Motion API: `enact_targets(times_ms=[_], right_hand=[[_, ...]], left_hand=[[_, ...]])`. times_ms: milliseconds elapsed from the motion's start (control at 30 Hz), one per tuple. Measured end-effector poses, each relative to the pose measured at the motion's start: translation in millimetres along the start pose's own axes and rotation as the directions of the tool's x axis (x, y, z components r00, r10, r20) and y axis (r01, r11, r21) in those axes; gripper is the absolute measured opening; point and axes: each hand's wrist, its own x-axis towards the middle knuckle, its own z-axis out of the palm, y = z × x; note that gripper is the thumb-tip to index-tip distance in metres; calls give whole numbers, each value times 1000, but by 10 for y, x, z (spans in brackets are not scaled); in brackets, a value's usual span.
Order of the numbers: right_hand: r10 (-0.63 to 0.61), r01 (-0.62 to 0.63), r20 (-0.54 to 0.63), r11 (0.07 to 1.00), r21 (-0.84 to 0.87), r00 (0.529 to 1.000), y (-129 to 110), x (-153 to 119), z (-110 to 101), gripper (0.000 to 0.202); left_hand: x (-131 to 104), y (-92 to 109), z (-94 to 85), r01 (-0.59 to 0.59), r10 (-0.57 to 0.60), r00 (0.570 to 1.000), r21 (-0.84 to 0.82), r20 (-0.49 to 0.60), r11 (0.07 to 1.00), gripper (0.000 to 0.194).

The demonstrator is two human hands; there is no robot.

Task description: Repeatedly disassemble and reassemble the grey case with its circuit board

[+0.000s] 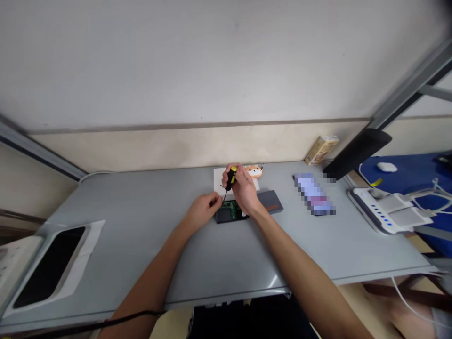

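Note:
My right hand (244,189) is closed around the black and yellow handle of a screwdriver (230,179). The shaft slants down to the upper left part of an opened dark case with a green circuit board (231,211) in it. At the left edge of that case, my left hand (203,211) has thumb and fingertips pressed together near the screwdriver's tip; what they hold, if anything, is hidden. A dark grey cover (271,201) lies just right of the case, partly behind my right wrist. White paper (219,179) lies behind my hands, beside an orange and white animal-faced item (254,171).
A phone with a blurred screen (314,194) lies to the right. Farther right are a white power strip (379,214), a black cylinder (362,150) and a small carton (320,149). A black-screened tablet (51,268) rests on white paper at the left. A wall bounds the grey desk (141,207).

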Motion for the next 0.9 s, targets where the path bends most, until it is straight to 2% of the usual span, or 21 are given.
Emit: enact_targets(times_ms=[133, 200, 333, 500, 600, 767, 900], right_hand=[[-21, 21, -4, 997, 69, 1000, 15, -26, 45, 31], [-42, 42, -6, 997, 64, 999, 12, -41, 52, 25], [-41, 41, -18, 999, 23, 999, 5, -46, 32, 26], [-49, 52, 50, 996, -74, 998, -32, -9, -50, 25], [-15, 21, 91, 998, -60, 996, -60, 18, -89, 26], [6, -7, 11, 997, 73, 1000, -76, 7, -43, 27], [9, -4, -51, 996, 93, 999, -86, -21, 3, 23]], left_hand=[[2, -9, 0, 3, -3, 1000, 16, -6, 1000, 36], [2, -2, -1, -2, 2, 1000, 19, -12, 1000, 36], [8, -1, 2, -11, 11, 1000, 5, -9, 1000, 36], [13, -18, 11, -11, 11, 1000, 18, -12, 1000, 36], [13, -13, 10, -10, 10, 1000, 12, -7, 1000, 36], [15, 1, 8, -21, 21, 1000, 8, -15, 1000, 36], [11, -17, 18, -12, 12, 1000, 7, -15, 1000, 35]])
